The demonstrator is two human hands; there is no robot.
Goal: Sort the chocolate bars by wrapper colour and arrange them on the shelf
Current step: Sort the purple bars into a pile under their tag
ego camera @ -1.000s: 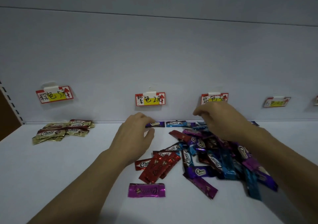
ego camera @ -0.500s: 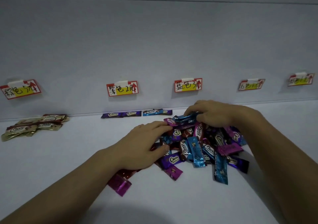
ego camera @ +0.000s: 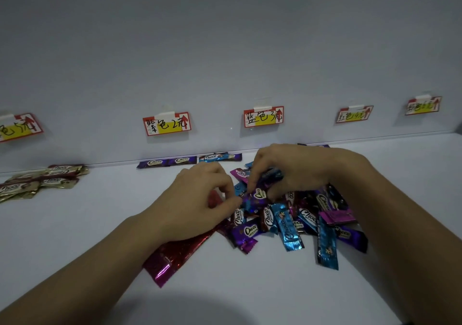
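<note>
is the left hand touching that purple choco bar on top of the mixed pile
Touching. The head view shows the left hand pinching the end of the purple bar between thumb and forefinger, with no gap.

On the white shelf (ego camera: 100,224), the left grip (ego camera: 200,199) and the right grip (ego camera: 295,172) met over a mixed pile of chocolate bars (ego camera: 300,219). Both pinched one purple bar (ego camera: 258,196): the left at its end, the right with fingers curled over its middle. A red bar (ego camera: 180,252) lay partly under the left wrist. Against the back wall (ego camera: 225,62) lay a short row of purple bars (ego camera: 167,161), with a blue bar (ego camera: 215,156) just beside it. Gold bars (ego camera: 37,179) sat heaped at the far left. Handwritten price labels (ego camera: 166,124) hung along the wall.
</note>
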